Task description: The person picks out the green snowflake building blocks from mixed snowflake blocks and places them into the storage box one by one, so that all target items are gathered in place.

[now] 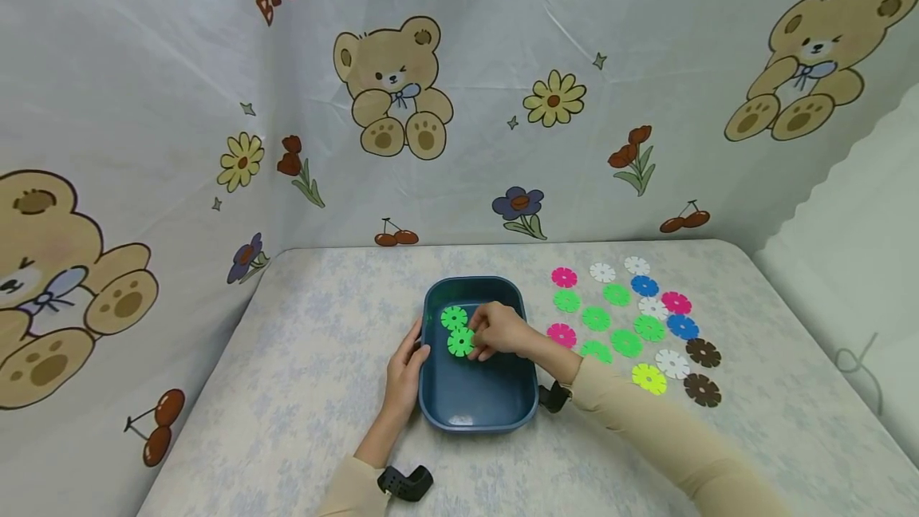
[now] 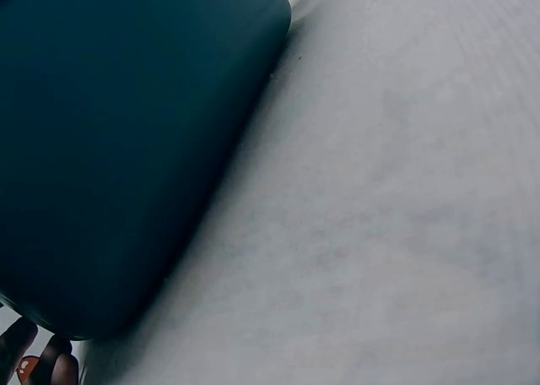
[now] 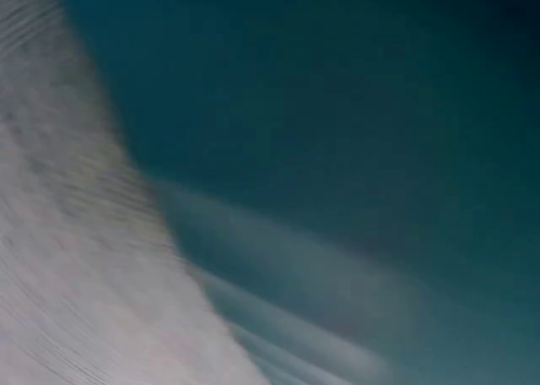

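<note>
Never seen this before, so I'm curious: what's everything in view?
tray: 1, dark blue, mid-table
green discs: 8, green, two in tray, six right
pink discs: 3, pink, right of tray
white discs: 4, white, right of tray
blue discs: 2, blue, right of tray
brown discs: 2, brown, right of tray
yellow disc: 1, yellow, right of tray
table: 1, pale patterned, beneath
backdrop: 1, white with printed bears and flowers, behind, left
cord: 1, pale, far right
sleeves: 2, beige, on forearms
wrist devices: 2, black, one per wrist
left hand: 1, bare, tray's left side
right hand: 1, bare, over tray
</note>
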`<action>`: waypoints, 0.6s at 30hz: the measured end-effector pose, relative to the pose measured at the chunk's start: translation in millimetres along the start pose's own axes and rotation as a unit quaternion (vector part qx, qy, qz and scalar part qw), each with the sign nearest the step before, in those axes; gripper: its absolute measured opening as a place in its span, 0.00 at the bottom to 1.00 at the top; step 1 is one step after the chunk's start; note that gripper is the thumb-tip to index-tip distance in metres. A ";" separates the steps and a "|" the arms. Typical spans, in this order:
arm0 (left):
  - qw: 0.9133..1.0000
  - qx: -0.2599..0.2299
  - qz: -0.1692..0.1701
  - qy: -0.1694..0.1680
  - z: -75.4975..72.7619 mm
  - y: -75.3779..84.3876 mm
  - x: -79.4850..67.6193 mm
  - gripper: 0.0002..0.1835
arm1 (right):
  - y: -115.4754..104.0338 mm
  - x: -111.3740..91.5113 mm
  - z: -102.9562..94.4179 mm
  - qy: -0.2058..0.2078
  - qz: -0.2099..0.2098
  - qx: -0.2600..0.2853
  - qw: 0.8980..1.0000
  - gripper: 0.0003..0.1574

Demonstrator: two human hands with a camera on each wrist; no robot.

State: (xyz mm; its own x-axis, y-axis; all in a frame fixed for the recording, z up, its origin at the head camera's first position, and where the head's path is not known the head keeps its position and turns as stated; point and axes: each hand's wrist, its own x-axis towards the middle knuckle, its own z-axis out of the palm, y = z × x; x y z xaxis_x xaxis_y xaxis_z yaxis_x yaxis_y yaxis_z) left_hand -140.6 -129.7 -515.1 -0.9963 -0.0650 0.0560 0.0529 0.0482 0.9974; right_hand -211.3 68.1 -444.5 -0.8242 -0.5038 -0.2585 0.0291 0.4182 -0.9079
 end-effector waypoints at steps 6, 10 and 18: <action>1.000 0.003 0.002 0.001 -0.2 -0.8 0.1 0.27 | 9.9 8.3 9.4 0.010 0.017 0.022 1.000 0.09; 1.000 0.008 0.004 0.000 -0.2 -0.9 0.2 0.27 | 13.7 13.9 12.0 0.017 0.024 0.023 0.999 0.10; 1.000 0.004 0.009 -0.001 -0.6 -1.5 0.5 0.27 | 13.0 18.7 15.0 0.023 0.031 0.015 0.999 0.11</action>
State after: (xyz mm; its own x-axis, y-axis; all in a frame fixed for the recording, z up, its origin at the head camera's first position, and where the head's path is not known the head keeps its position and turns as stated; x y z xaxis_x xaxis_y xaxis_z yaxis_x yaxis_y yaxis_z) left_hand -141.1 -130.4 -516.4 -0.9954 -0.0622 0.0731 0.0696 0.0568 0.9960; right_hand -217.9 52.8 -466.1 -0.8453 -0.4422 -0.2998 0.0969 0.4249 -0.9001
